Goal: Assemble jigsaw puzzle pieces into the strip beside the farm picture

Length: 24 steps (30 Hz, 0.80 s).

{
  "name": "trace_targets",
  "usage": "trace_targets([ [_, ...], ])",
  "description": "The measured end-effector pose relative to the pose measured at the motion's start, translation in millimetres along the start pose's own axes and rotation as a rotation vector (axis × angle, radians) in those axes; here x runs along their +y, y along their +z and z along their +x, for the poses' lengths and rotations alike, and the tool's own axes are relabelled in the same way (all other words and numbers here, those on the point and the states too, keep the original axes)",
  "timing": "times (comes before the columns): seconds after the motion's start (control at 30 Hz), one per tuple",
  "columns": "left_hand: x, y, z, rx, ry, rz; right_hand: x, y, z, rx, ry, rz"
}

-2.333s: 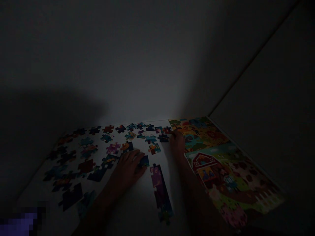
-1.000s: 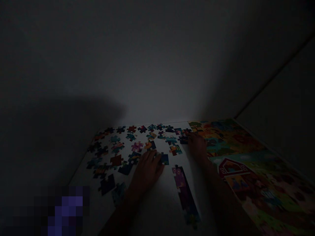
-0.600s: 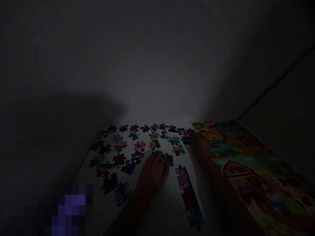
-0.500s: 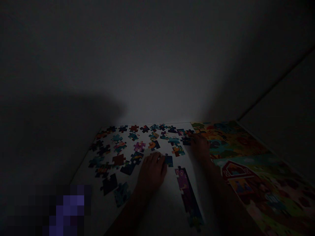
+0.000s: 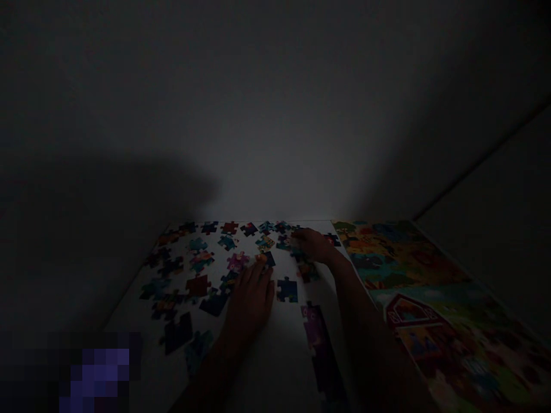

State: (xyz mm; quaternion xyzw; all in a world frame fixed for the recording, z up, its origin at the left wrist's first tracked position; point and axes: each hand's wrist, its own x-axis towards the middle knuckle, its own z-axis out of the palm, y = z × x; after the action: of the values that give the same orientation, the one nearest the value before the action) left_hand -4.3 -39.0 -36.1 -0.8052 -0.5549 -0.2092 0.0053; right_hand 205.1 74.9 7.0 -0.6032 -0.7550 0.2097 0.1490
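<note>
**Both hands down among loose puzzle pieces on a dim worktop**

Head view: I see very little light, so fine detail is hard to read. My left hand (image 5: 249, 298) lies palm down on the white worktop (image 5: 275, 367), fingers stretched flat and pointing away from me, with the fingertips among the loose puzzle pieces (image 5: 198, 258) near the middle of the scatter. It has nothing gripped that I can make out. Just to its right, lying free on the worktop, is a dark blue piece (image 5: 287, 289); the hand is beside it, and I cannot tell whether the edge of the hand touches it.

My right hand (image 5: 313, 244) reaches farther, to the far row of pieces near the wall (image 5: 275, 115). Its fingers curl downward over small pieces there; whether they have pinched one or only rest on them I cannot tell in this darkness.

Near me, right of the left forearm, a joined strip of pieces (image 5: 316, 338) with a purple figure at its far end runs toward the near edge. On the right side of the worktop lies the large coloured farm picture (image 5: 430, 298) with a red barn, close beside my right forearm. The loose pieces spread from the far left edge across to the right hand, mostly apart from one another.
</note>
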Motion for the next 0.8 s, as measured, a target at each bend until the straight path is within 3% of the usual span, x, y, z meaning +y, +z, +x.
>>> trace_targets([
  [0.23, -11, 2, -2, 0.009, 0.055, 0.025, 17, -12, 9, 0.031, 0.093, -0.019],
  [0.33, -13, 3, -3, 0.030, 0.088, 0.029, 6, -3, 9, 0.018, 0.046, -0.027],
  [0.47, -14, 5, -4, 0.056, 0.125, 0.030, -7, 15, 12, 0.129, 0.018, -0.100],
  [0.63, -15, 6, -5, 0.074, 0.166, -0.008, -1, 31, 12, 0.131, 0.037, -0.122],
  [0.8, -15, 6, -4, 0.087, 0.199, -0.056, 3, 28, 12, 0.117, 0.036, -0.102],
])
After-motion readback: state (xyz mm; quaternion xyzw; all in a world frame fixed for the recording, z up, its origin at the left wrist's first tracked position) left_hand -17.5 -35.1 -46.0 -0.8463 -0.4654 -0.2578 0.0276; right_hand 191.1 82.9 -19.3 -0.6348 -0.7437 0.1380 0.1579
